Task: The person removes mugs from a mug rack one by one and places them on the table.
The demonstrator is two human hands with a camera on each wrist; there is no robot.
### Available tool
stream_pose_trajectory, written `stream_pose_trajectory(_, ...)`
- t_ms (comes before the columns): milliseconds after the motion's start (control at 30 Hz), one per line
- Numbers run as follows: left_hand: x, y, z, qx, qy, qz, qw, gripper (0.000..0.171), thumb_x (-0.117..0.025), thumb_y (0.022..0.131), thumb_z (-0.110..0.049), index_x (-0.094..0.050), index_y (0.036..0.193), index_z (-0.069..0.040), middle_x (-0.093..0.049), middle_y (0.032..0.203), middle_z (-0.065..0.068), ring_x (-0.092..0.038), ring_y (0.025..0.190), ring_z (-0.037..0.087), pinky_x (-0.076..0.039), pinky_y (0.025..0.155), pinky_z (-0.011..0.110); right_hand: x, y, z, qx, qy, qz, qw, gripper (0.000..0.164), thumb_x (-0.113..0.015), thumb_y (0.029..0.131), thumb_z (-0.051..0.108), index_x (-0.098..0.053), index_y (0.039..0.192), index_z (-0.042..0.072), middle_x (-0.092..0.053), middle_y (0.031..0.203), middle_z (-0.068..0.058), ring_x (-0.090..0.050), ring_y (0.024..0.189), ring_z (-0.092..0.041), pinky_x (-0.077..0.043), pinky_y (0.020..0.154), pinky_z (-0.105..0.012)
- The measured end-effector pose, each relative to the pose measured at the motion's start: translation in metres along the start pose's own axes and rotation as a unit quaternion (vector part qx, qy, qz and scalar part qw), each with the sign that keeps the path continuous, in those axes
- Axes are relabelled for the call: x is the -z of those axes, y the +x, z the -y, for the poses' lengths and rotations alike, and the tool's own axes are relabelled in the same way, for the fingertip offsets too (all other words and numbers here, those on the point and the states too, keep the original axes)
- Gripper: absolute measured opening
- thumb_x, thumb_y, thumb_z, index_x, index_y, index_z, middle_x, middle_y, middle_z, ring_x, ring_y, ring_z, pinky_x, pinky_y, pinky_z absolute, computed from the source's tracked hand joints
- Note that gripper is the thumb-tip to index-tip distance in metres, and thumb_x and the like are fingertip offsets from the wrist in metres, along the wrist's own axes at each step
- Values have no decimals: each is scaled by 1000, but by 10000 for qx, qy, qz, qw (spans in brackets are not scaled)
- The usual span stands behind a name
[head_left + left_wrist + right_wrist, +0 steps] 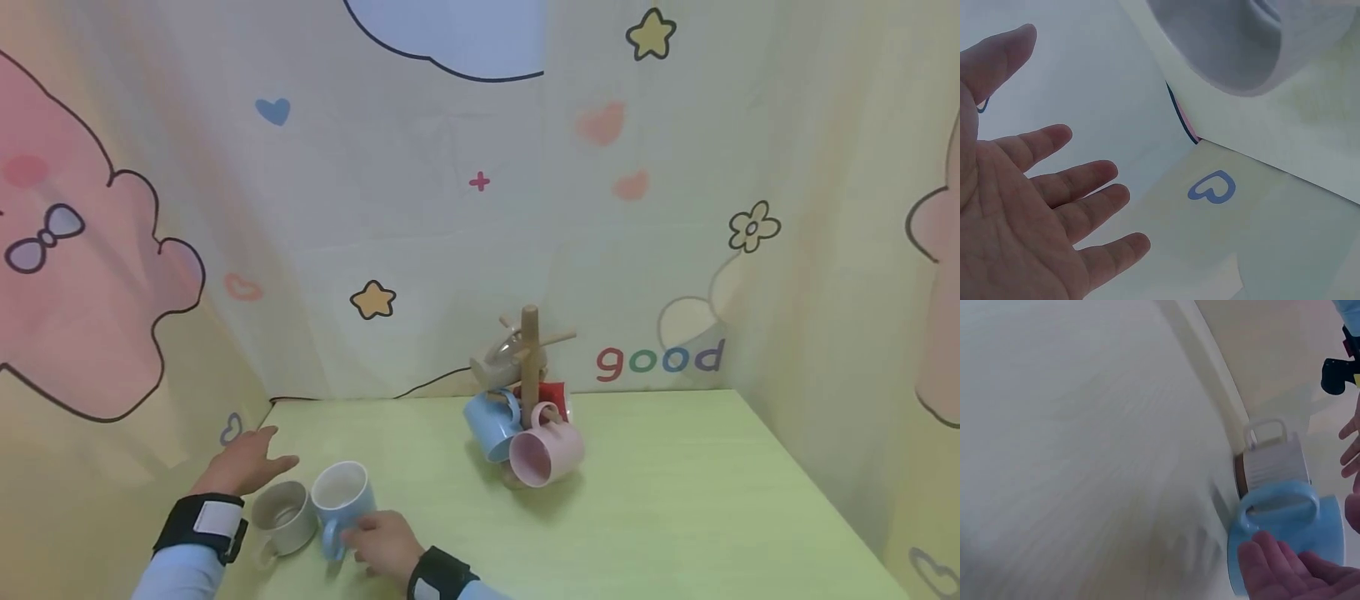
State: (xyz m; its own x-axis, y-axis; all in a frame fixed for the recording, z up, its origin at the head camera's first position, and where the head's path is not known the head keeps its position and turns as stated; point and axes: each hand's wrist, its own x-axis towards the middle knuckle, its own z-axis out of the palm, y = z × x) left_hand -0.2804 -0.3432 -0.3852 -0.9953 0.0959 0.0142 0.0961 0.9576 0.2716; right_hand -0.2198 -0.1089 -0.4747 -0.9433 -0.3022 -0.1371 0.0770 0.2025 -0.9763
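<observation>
My right hand (pixel 386 546) is at the right side of a light blue mug (pixel 356 503), its fingertips right by the handle. In the right wrist view its fingers (pixel 1266 559) are straight and overlap the mug's side. The mug stands upright on the table, with its handle toward me. Beside it on the left is a grey-beige mug (pixel 300 527), also upright. My left hand (pixel 240 462) hovers just behind that mug, with spread fingers (pixel 1088 178) and a bare palm (pixel 1016 219) in the left wrist view.
A wooden mug tree (pixel 530 350) stands toward the back of the pale green table (pixel 675 500). On its pegs hang a blue mug (pixel 489 427), a pink mug (pixel 562 454), a red mug (pixel 553 393) and a greyish mug (pixel 491 369). A printed curtain (pixel 450 250) rises behind the table.
</observation>
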Motion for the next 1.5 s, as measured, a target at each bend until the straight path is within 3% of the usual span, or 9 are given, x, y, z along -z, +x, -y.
stream_pose_trajectory(100, -1, 2, -2, -33, 66, -11, 10000, 75, -65, 92, -39, -42, 133, 20, -46, 129, 44, -43, 121, 59, -40, 95, 67, 11, 0, 2, 17, -255, -20, 9997, 41, -71, 91, 19, -64, 118, -9, -69, 98, -11, -66, 86, -25, -56, 76, -44)
stream_pose_trajectory(333, 0, 4, -11, -45, 81, 20, 10000, 74, -64, 92, -38, -42, 134, 19, -46, 132, 42, -42, 124, 58, -38, 97, 67, 35, -1, 7, 310, -1383, -154, 9898, 48, -71, 90, 32, -63, 123, -3, -68, 107, -13, -63, 101, -32, -51, 87, -49)
stream_pose_trajectory(600, 2, 8, -29, -176, 99, 22, 9998, 76, -64, 93, -40, -40, 137, 17, -44, 134, 42, -41, 125, 58, -38, 97, 67, 65, -1, 13, 439, -1834, -194, 9819, 53, -69, 92, 36, -60, 129, -1, -65, 121, -19, -61, 110, -36, -49, 92, -54)
stream_pose_trajectory(767, 1, 8, -41, -222, 169, 15, 9996, 76, -65, 92, -41, -42, 138, 15, -44, 135, 42, -41, 125, 58, -37, 97, 68, 80, -3, 9, 666, -2696, -493, 9594, 54, -68, 92, 38, -59, 131, 1, -63, 127, -18, -59, 117, -35, -47, 97, -54)
stream_pose_trajectory(1033, -1, 6, -71, -425, 200, -131, 9988, 71, -67, 91, -37, -45, 137, 12, -47, 133, 38, -44, 123, 56, -37, 94, 72, 113, -15, 9, 614, -4075, -678, 9086, 70, -72, 84, 55, -60, 133, 6, -61, 129, -14, -58, 118, -33, -49, 95, -54)
stream_pose_trajectory(1233, -8, 7, -85, -586, 211, -152, 9979, 69, -68, 91, -35, -46, 138, 11, -49, 133, 36, -45, 125, 52, -34, 97, 73, 134, -26, 11, 888, -4480, -858, 8855, 74, -72, 82, 58, -59, 133, 5, -61, 130, -15, -57, 120, -33, -46, 99, -54)
stream_pose_trajectory(1500, -20, 9, -105, -651, 147, -100, 9977, 69, -69, 92, -35, -45, 140, 8, -49, 136, 34, -43, 128, 50, -29, 100, 74, 158, -35, 21, 967, -4620, -956, 8764, 76, -72, 83, 59, -55, 137, 7, -56, 137, -16, -52, 125, -36, -40, 103, -58)
